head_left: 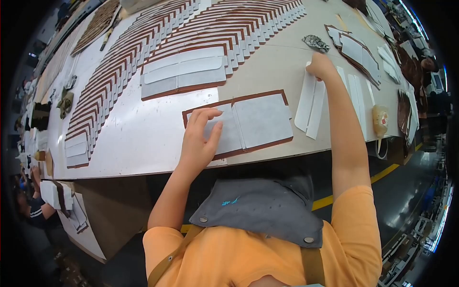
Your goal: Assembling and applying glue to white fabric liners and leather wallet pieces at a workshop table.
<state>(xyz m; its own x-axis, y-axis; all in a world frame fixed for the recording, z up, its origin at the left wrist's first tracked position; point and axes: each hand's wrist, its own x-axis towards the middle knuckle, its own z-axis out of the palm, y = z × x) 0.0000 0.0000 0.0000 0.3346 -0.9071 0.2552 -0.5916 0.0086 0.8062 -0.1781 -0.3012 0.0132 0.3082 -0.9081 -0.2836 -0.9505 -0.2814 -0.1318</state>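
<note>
In front of me, near the table's front edge, lies a flat brown panel (265,122) with pale grey backing sheets and a seam down its middle. My left hand (198,136) rests over the left half of this panel, fingers curved and apart, with nothing in it. My right arm reaches out to the right, and my right hand (322,68) is closed on the far end of a white strip (306,103). The fingertips there are partly hidden. More long white strips (356,98) lie side by side beneath and beside my right forearm.
Long overlapping rows of similar brown-edged panels (184,71) cover the table's far left. A yellowish squeeze bottle (380,119) is by the right front edge. Beyond my right hand are a crumpled dark-speckled lump (315,43) and stacked brown-edged pieces (356,52). Another person's arm (36,179) shows at far left.
</note>
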